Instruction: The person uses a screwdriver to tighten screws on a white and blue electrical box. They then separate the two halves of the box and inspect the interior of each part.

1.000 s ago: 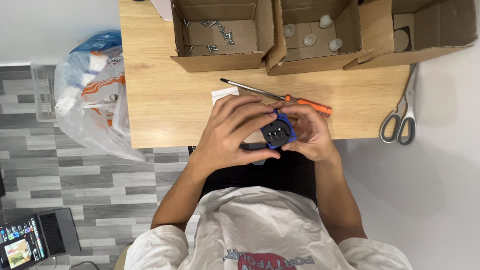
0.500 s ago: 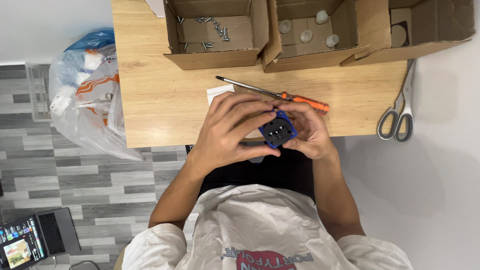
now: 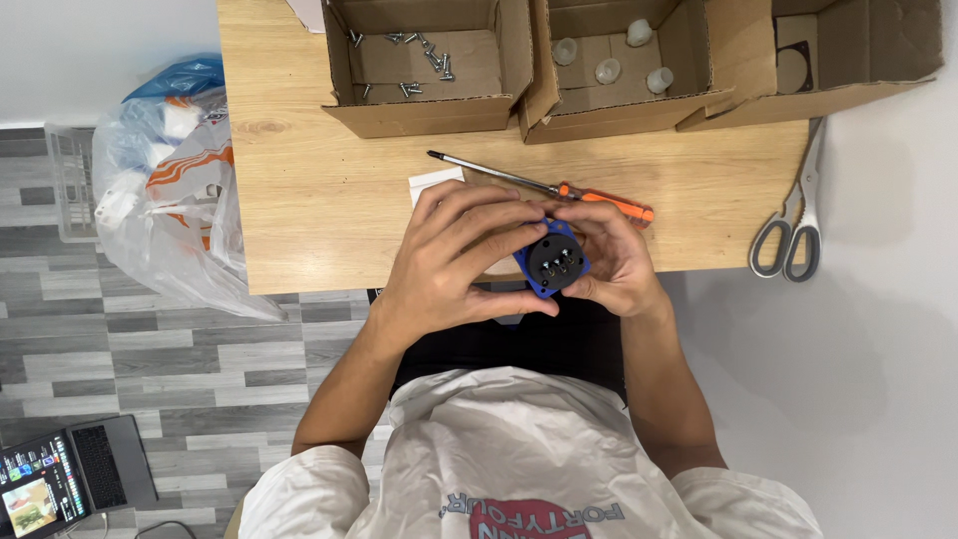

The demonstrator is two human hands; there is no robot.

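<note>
1. Blue and black plug part (image 3: 555, 262) sits between both hands at the near edge of the wooden table (image 3: 319, 200), round black face with metal pins turned up.
2. Left hand (image 3: 454, 265) wraps it from the left, fingers curled over its top; right hand (image 3: 614, 260) cups it from the right, fingers closed on its rim.
3. Looks like rigid plastic, light, not fragile; best gripped by the blue rim, clear of the pins.
4. Orange-handled screwdriver (image 3: 544, 188) lies just beyond the hands, scissors (image 3: 793, 225) far right.

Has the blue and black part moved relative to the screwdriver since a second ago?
No. The blue and black part sits just below the screwdriver handle, as before.
</note>
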